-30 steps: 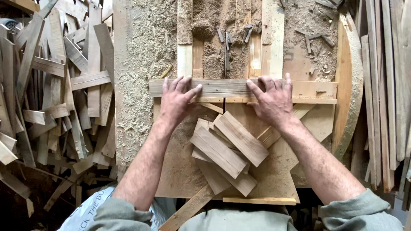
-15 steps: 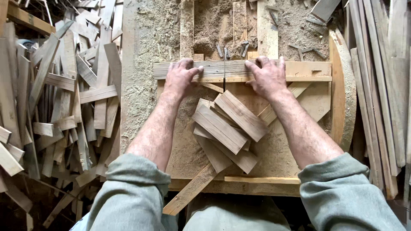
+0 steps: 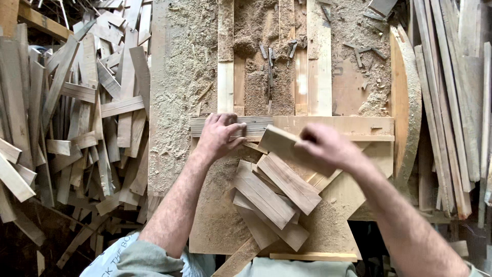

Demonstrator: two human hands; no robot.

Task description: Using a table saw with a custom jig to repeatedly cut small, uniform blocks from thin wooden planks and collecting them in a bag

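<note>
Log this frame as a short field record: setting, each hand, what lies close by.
setting: sawdust-covered workbench
left hand: flat on the grey board lying across the bench
right hand: blurred, grip closed on a short wood block
near hands: stack of cut wood pieces
left of bench: heap of wood offcuts
right of bench: long slats

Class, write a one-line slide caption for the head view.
Left hand presses a wooden strip on the sawdusty bench while right hand lifts a short block.
</note>
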